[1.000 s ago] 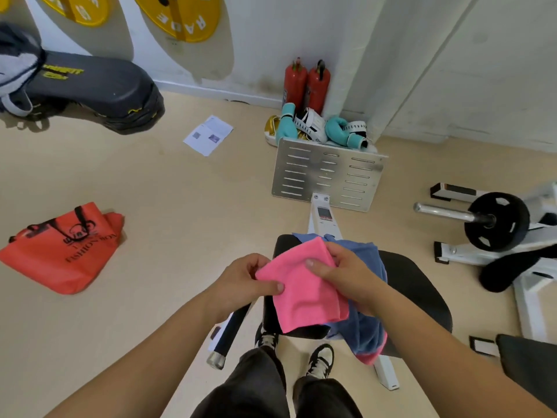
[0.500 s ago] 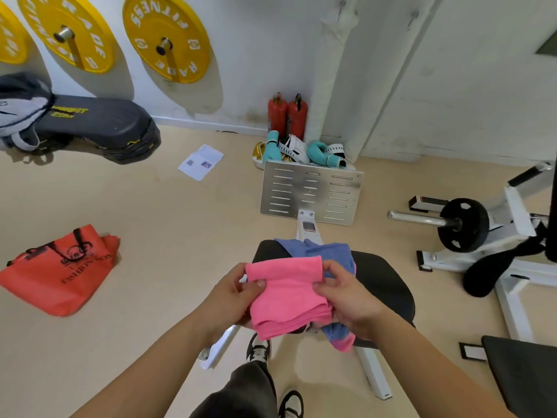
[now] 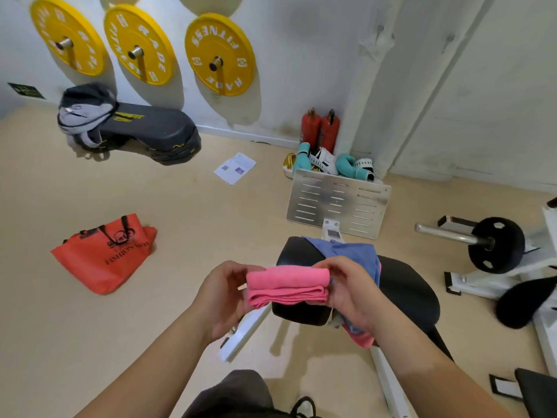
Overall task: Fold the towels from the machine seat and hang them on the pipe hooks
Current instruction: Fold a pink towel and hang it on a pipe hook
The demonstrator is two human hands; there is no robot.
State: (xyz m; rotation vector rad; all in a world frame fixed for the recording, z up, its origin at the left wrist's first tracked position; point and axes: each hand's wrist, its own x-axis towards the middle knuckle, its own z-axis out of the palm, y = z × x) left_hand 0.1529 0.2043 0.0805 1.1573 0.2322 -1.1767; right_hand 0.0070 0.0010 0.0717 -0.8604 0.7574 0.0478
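1. Work item: the folded pink microfibre towel (image 3: 287, 286) is held in the air at lower centre of the frame, just in front of the black padded machine seat (image 3: 404, 285). It is in several stacked layers, with the rounded fold uppermost.
2. Grip: the left hand (image 3: 224, 292) has its fingers curled round the towel's left end, and the right hand (image 3: 351, 292) has its fingers curled round the right end. Both hands hold cloth.
3. Remaining stock: a crumpled blue towel (image 3: 351, 251) lies on the seat. A second pink cloth (image 3: 361, 339) hangs below the seat's front edge.
4. Destination: two small wall hooks (image 3: 380, 29) show on the white vertical pipes, upper right of the frame, well apart from the hands.
5. Hazard, unfolding: if one hand lets go, the loose lower layers are likely to fan open, and the fold would be lost.
6. Hazard, slide-off: the overhanging cloths may slip to the floor if the seat is brushed.
7. Hazard, hanging: a thick stack may seat poorly on a small hook.
8. Containers: an orange fabric tote bag (image 3: 102, 257) lies flat at centre left. Its contents cannot be determined.
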